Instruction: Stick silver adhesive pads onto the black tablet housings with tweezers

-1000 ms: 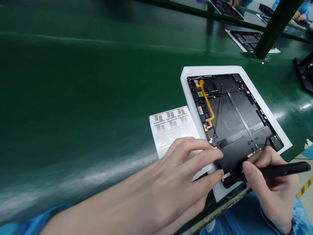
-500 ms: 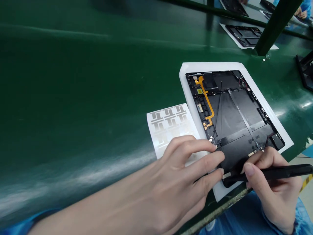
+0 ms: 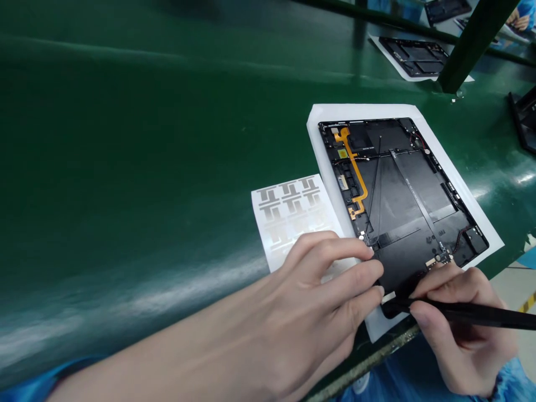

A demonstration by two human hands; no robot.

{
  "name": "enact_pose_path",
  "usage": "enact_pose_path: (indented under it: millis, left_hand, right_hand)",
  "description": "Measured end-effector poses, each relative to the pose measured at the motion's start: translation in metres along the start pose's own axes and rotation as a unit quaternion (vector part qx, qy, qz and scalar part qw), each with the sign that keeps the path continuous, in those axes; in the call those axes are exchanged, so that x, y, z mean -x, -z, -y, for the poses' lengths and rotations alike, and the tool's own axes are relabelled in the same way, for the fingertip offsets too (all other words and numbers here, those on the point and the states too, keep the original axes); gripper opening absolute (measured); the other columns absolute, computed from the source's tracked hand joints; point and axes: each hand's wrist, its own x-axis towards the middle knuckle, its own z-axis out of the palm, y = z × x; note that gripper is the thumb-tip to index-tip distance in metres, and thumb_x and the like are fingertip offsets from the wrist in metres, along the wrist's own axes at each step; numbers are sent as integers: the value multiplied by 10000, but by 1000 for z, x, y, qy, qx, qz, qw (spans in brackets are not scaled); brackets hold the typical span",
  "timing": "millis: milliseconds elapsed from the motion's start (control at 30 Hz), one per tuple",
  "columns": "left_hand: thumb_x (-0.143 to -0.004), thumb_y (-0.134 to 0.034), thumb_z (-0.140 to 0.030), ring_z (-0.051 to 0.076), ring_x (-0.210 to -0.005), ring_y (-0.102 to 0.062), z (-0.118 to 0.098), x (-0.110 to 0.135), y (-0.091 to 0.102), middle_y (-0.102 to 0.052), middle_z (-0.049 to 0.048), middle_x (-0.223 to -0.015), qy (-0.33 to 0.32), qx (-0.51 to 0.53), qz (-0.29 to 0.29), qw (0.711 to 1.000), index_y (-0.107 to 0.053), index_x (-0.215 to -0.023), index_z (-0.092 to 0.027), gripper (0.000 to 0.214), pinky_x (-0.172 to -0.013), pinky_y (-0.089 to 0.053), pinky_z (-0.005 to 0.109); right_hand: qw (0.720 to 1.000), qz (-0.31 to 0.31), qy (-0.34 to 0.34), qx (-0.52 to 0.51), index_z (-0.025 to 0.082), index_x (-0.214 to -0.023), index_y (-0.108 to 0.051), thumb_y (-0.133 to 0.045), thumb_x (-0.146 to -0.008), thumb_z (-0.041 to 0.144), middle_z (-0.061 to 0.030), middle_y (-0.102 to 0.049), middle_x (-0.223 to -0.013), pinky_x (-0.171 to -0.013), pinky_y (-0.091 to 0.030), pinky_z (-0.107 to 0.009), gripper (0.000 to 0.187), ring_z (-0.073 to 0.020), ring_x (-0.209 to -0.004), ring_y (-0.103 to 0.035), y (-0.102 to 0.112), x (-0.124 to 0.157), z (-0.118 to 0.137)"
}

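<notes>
An opened black tablet, with an orange flex cable along its left side, lies on a white sheet on the green belt. My left hand rests with fingers stretched flat on the tablet's near left corner. My right hand pinches a black stylus-like tool, whose tip lies at the tablet's near edge. A white sheet of grey T-shaped stickers lies just left of the tablet, partly under my left fingers.
The green conveyor belt stretches far to the left. Other opened tablets on white sheets lie at the back right beside a dark green post. A black stand sits at the right edge. The belt's front edge runs under my hands.
My right hand has tilted the tool lower and flatter, its tip still at the tablet's near edge. My left hand stays pressed on the corner. The view has shifted slightly.
</notes>
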Motion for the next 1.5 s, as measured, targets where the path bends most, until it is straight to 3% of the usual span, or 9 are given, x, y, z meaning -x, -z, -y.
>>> enact_pose_path:
  millis: [167, 333, 567, 1100, 1200, 1367, 1500]
  left_hand:
    - [-1037, -412, -142, 249, -1151, -564, 2, 0, 1, -709, 69, -987, -1, 6, 10, 1000, -671, -1066, -143, 261, -957, -484, 365]
    - [-1068, -356, -161, 190, -1093, -628, 2, 0, -2, -739, 47, -981, -16, 21, 5, 1000, -695, -1036, -142, 340, -1053, -450, 319]
    - [-1088, -296, -183, 168, -1014, -663, 3, 3, -10, -749, -5, -877, -50, 10, -29, 998, -703, -935, -166, 435, -1043, -452, 290]
    - [-1097, -287, -188, 144, -1017, -645, 0, 2, -9, -750, -20, -894, -4, 24, -9, 1000, -708, -933, -178, 453, -1007, -475, 230]
    - [-1092, -309, -187, 171, -1066, -620, 0, 2, -9, -742, -7, -918, -16, -2, -9, 1000, -702, -961, -179, 414, -1025, -455, 264]
    - [-1092, -277, -193, 203, -1077, -575, 4, 0, -9, -727, 20, -1003, -39, -61, -49, 996, -689, -1012, -194, 419, -1011, -406, 320]
    - [-1089, -277, -168, 193, -1160, -550, 2, 0, -4, -721, 24, -1082, -25, -67, -6, 997, -694, -1038, -202, 422, -1025, -395, 300]
  right_hand:
    - [997, 65, 46, -3, 235, -855, -591, -721, -846, 142, 17, -701, -741, -558, -533, -263, 160, -145, -622, -673, 9, -4, -4]
    - [993, 115, 13, -20, 220, -890, -580, -709, -881, 159, -7, -713, -796, -584, -554, -230, 143, -146, -692, -693, 18, -9, -4]
    - [983, 152, -22, -104, 233, -965, -554, -603, -979, 340, -8, -670, -834, -658, -551, -207, 118, -120, -746, -656, 21, -20, -3]
    - [982, 188, 5, -22, 228, -963, -503, -578, -985, 236, 6, -642, -886, -710, -533, -183, 78, -94, -798, -644, 16, -22, 1]
    - [985, 167, -5, -51, 227, -966, -520, -589, -972, 212, 7, -638, -873, -694, -526, -192, 72, -100, -790, -633, 15, -21, 0]
    - [989, 66, -45, -125, 219, -936, -550, -559, -985, 196, 11, -636, -813, -621, -482, -220, 55, -93, -666, -575, 12, -17, -2]
    - [990, 53, -47, -122, 217, -911, -561, -578, -972, 204, 11, -626, -793, -619, -479, -243, 64, -104, -663, -594, 11, -16, -4]
